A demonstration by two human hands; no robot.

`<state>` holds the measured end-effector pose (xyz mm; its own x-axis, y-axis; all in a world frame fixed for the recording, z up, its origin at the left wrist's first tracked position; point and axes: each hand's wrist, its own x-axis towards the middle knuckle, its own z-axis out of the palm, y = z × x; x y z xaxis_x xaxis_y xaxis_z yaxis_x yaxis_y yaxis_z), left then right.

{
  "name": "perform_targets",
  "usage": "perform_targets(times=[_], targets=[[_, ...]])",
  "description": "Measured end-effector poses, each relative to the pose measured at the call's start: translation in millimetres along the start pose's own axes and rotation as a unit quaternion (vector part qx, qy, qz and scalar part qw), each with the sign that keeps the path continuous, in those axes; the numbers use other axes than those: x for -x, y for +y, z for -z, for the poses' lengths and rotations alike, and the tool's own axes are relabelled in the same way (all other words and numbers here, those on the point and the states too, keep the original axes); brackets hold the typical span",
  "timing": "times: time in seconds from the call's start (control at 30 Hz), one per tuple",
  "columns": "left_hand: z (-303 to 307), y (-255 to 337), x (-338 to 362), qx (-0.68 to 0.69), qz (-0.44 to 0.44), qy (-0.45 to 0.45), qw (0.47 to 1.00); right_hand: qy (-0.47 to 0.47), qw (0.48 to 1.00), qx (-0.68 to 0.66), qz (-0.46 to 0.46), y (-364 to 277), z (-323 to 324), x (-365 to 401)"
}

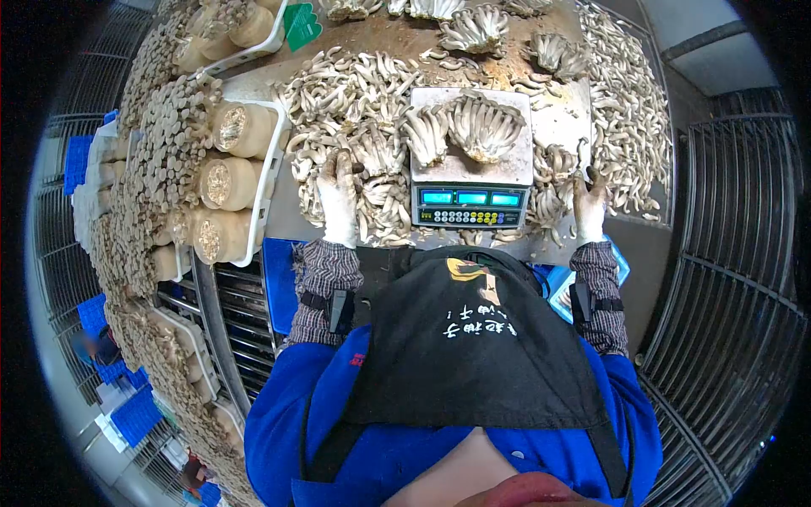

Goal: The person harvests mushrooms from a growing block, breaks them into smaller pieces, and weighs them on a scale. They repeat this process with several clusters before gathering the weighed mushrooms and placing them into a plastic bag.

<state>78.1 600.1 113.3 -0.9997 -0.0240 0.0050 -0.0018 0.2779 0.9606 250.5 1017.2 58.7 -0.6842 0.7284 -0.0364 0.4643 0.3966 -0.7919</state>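
My left hand [340, 198], in a pale glove with dark fingertips, lies at the near left part of a loose mushroom pile [355, 106]; its fingers are apart and touch the pile. My right hand [590, 205], gloved the same way, has its fingers spread beside a smaller heap of mushrooms [553, 182]. Neither hand visibly holds anything. Between them stands a digital scale [470, 218] with lit blue displays. On its plate rest two mushroom clusters, a smaller one [426, 135] at the left and a larger one [485, 128] at the right.
White crates [277, 160] of mushroom bottles [226, 183] line the left side. More clusters [475, 30] lie beyond the scale, near a green object [302, 26]. At the right, a long bin [625, 110] holds loose mushrooms, with metal racks [743, 203] beyond.
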Motion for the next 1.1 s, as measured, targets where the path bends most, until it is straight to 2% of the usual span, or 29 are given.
perform_targets(times=[0.1, 0.17, 0.33, 0.4, 0.5, 0.53, 0.57, 0.6, 0.67, 0.7, 0.73, 0.8, 0.83, 0.87, 0.93, 0.97, 1.0, 1.07, 1.1], targets=[[-6.3, 1.1, 2.0, 0.037, 0.028, 0.007, 0.999, 0.002, 1.0, 0.012, -0.001, 4.5, -1.9, 0.8], [-6.4, 9.1, 3.0, 0.027, 0.03, -0.018, 0.999, 0.012, 0.996, 0.088, 0.019, 8.0, -1.4, 0.9], [-12.5, 5.9, 1.2, -0.004, 0.041, -0.074, 0.996, 0.013, 0.999, 0.024, 0.019, 16.0, -3.3, 6.7], [-20.5, 8.5, 1.8, -0.013, -0.042, -0.032, 0.999, 0.016, 0.999, 0.012, 0.027, 14.1, -1.9, 8.2], [-34.2, 8.8, 4.6, 0.009, -0.001, -0.06, 0.998, 0.009, 0.999, 0.043, 0.0, 11.5, -1.7, 13.2], [-39.1, 4.5, -0.2, 0.009, 0.021, -0.083, 0.996, 0.01, 1.0, 0.005, 0.017, 13.9, -5.1, 15.5], [-48.6, -33.2, -7.9, -0.091, -0.05, -0.059, 0.993, 0.011, 0.999, -0.033, 0.034, 13.6, -7.9, 18.2], [-56.0, -11.2, -2.3, -0.032, 0.045, -0.122, 0.991, 0.004, 0.997, -0.056, 0.043, -17.3, -6.5, 29.3], [-73.4, -0.1, -2.1, -0.127, -0.001, -0.089, 0.988, 0.004, 0.995, 0.014, 0.103, -14.2, -13.9, 24.3], [-76.7, 3.3, -7.5, -0.182, 0.066, -0.125, 0.973, -0.002, 0.995, -0.011, 0.101, -45.7, -12.1, 31.4], [-78.0, 4.9, -10.1, -0.182, 0.062, -0.126, 0.973, -0.013, 0.994, -0.031, 0.108, -57.7, -13.3, 29.9], [-79.5, 7.8, -16.6, -0.145, 0.086, -0.155, 0.973, -0.04, 0.994, -0.051, 0.092, -71.4, -16.3, 27.0], [-84.8, -15.8, -16.7, -0.053, 0.027, -0.115, 0.992, -0.038, 0.992, -0.088, 0.087, -81.9, -16.6, 30.0], [-83.9, -43.5, -24.8, -0.081, -0.043, -0.092, 0.992, -0.04, 0.992, -0.07, 0.098, -74.3, -21.2, 27.0], [-66.0, -9.4, -8.3, 0.085, 0.106, -0.16, 0.978, -0.077, 0.99, -0.106, 0.049, -79.5, -25.3, 29.8], [-67.9, -41.9, -7.7, 0.066, 0.024, -0.093, 0.993, -0.092, 0.983, -0.157, 0.031, -58.7, -38.6, 25.4], [-60.3, -11.9, -2.1, 0.134, 0.168, -0.136, 0.967, -0.077, 0.986, -0.127, 0.073, -57.7, -45.5, 26.5], [-57.7, -13.8, 3.8, 0.185, 0.205, -0.12, 0.954, -0.149, 0.977, -0.149, 0.011, -66.7, -43.8, 31.6], [-55.9, -8.4, 8.4, 0.159, 0.153, -0.121, 0.968, -0.141, 0.982, -0.111, 0.063, -64.2, -46.3, 33.0]])
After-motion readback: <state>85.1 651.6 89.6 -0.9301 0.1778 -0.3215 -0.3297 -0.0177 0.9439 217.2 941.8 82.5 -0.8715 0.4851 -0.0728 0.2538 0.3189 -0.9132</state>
